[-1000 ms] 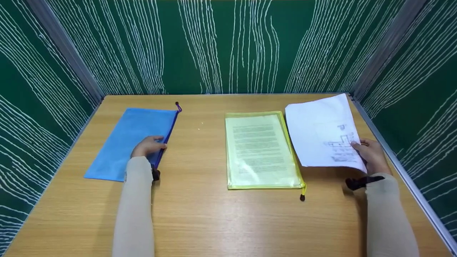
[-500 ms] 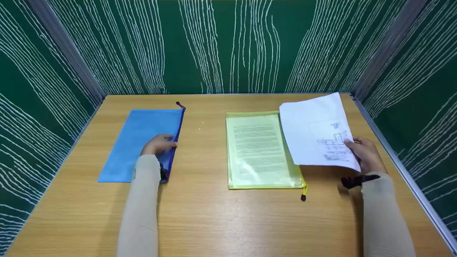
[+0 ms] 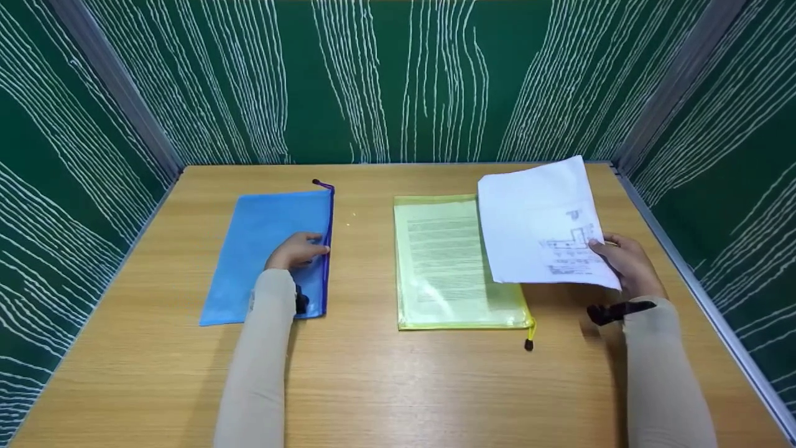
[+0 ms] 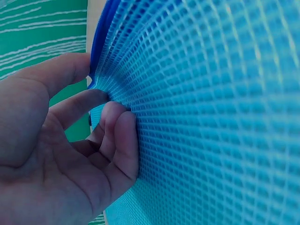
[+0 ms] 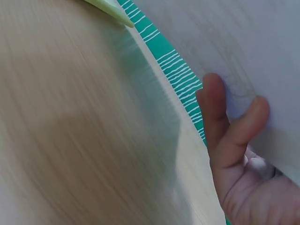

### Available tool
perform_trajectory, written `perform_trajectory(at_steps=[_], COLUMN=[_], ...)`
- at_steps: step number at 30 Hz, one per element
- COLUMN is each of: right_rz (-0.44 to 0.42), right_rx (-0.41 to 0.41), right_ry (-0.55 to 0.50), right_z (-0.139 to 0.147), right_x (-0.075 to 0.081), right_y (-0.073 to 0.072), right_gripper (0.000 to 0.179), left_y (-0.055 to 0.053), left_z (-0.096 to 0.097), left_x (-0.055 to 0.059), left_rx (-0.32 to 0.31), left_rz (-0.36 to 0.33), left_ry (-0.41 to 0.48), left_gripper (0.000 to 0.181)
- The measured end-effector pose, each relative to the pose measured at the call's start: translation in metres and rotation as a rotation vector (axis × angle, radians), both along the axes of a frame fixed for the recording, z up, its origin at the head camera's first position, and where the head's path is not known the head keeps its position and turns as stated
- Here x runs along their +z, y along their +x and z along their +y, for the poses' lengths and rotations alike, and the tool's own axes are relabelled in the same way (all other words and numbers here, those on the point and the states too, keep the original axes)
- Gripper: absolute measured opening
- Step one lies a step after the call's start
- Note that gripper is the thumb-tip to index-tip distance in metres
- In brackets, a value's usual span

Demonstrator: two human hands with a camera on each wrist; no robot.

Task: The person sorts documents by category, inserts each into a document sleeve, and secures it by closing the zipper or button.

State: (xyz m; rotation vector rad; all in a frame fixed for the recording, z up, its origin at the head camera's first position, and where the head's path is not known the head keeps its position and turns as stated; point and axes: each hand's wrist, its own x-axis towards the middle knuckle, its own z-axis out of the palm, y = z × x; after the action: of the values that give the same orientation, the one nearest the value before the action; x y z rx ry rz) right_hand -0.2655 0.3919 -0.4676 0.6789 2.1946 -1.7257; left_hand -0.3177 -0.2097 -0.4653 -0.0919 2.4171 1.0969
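A blue mesh zip pouch (image 3: 249,249) with a dark purple zip edge lies on the left of the table. My left hand (image 3: 296,250) pinches that zip edge at about its middle. In the left wrist view the thumb (image 4: 70,68) is at the zip band and the other fingers bend against the mesh (image 4: 211,117). My right hand (image 3: 628,261) grips the lower right edge of white paper (image 3: 528,218) bearing a printed drawing, thumb on top. The paper is raised and tilted, its left part hiding the upper right of a yellow zip pouch (image 3: 441,267) with a printed sheet inside.
The wooden table (image 3: 354,386) has green walls with white wavy lines behind and at both sides. A yellow zip pull (image 3: 529,339) hangs off the yellow pouch's near right corner. Tiny white specks (image 3: 352,215) lie between the pouches.
My left hand has drawn the blue pouch to the right, turning it a little. My right hand has moved the paper left, farther over the yellow pouch, which stays put.
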Motion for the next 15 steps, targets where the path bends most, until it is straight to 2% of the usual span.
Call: perform_trajectory(at_steps=[8,15], right_rz=[0.029,0.067], right_rx=[0.118,0.141], right_ry=[0.104,0.054], right_z=[-0.007,-0.014], right_x=[0.0,0.002], right_y=[-0.005,-0.007], right_gripper=[0.075,0.067], left_y=[-0.001,-0.001], left_z=[0.019,0.036], left_x=[-0.001,-0.003], left_rx=[0.001,-0.017], left_rz=[0.002,0.06], left_ry=[0.002,0.015], left_gripper=[0.063,0.06])
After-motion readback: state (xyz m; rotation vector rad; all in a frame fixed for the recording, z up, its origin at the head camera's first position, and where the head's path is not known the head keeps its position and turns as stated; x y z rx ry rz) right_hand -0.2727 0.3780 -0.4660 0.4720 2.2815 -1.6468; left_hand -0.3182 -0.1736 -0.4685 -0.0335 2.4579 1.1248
